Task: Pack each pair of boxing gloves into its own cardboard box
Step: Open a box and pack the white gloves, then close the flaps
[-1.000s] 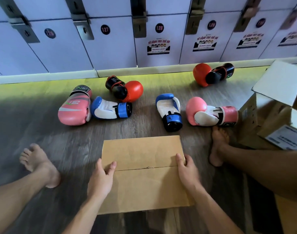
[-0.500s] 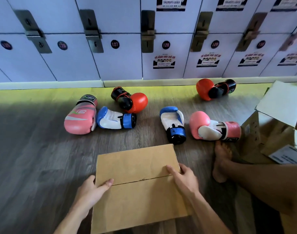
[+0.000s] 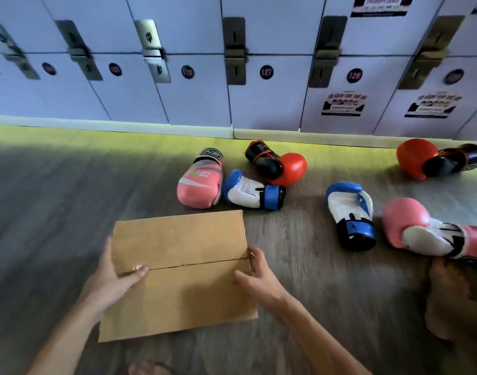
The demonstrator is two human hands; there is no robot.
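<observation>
**One box in hand, six gloves loose**

Head view: I count one cardboard box (image 3: 177, 288), flaps closed, on the floor (image 3: 56, 212). My left hand (image 3: 111, 280) grips its left edge, thumb across the seam. My right hand (image 3: 259, 277) curls round its right edge. Six gloves lie beyond it: pink glove one (image 3: 200, 182), pink glove two (image 3: 427, 231), blue glove one (image 3: 248, 192), blue glove two (image 3: 351, 212), red glove one (image 3: 283, 167), red glove two (image 3: 421, 158).

Far right of your right hand (image 3: 259, 277), the pink glove (image 3: 421, 231) runs off the edge; locker stickers (image 3: 343, 104) blur unreadably.
</observation>
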